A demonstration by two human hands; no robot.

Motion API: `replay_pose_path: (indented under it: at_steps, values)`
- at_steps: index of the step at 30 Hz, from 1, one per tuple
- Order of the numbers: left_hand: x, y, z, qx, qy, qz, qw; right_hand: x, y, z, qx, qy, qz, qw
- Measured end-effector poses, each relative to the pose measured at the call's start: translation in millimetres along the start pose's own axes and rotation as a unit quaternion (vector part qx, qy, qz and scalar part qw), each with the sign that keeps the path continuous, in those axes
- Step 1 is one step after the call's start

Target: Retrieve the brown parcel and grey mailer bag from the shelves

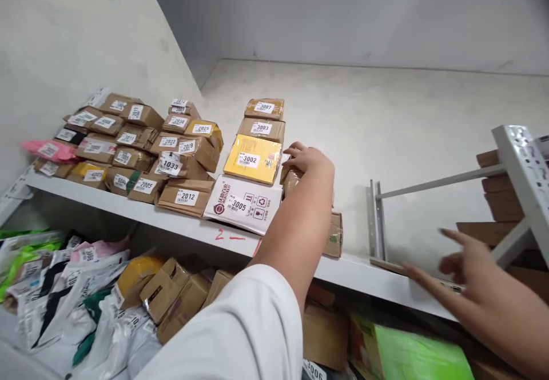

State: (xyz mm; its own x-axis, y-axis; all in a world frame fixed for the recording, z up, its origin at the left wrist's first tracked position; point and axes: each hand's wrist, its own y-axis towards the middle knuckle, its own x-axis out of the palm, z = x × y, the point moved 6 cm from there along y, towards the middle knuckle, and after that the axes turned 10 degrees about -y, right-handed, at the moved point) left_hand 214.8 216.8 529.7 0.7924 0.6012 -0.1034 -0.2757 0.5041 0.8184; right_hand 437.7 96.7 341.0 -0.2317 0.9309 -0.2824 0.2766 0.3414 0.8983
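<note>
On the white metal shelf (206, 234), the left hand (309, 160) rests on a small brown cardboard parcel (291, 180), fingers curled over its top, just beside the yellow padded envelope labelled 3002 (253, 159) and the white flat parcel labelled 3005 (243, 204). If it really grips the parcel, one cannot tell. The right hand (472, 277) hovers near the shelf's right part with fingers spread, holding nothing.

1. The left arm wore a short white sleeve (240, 328) of plain, smooth fabric that ended above the elbow.
2. Below it the forearm was bare, and the left hand (309, 160) carried no glove, ring or watch.
3. The right hand (465, 268) was likewise bare, with no sleeve in view.
</note>
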Motion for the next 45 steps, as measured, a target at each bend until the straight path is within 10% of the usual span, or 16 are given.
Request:
replay_pose_path:
  at_steps: [6, 11, 19, 31, 45]
  values:
    - [-18.8, -15.3, -1.1, 0.133, -0.054, 0.023, 0.989, 34.1, -2.2, -91.6, -0.162, -0.129, 0.031, 0.978]
    - [-99.1, -59.8, -2.7, 0.351, -0.170, 0.164, 0.906, 57.3, 26.7, -147.5, -0.128, -0.114, 0.051, 0.984]
    - [-247.2, -65.1, -134.8, 0.288, -0.112, 0.353, 0.883, 90.5, 48.6, -196.8, -0.046, -0.132, 0.033, 0.990]
    - [-241.5, -72.5, -181.9, 0.286, -0.006, 0.300, 0.910, 86.5, 45.9, -198.4, -0.023, -0.150, 0.004, 0.988]
    - [-220.0, -6.6, -189.0, 0.104, 0.126, 0.123, 0.979, 87.0, 45.7, -202.5, -0.011, -0.165, 0.006, 0.986]
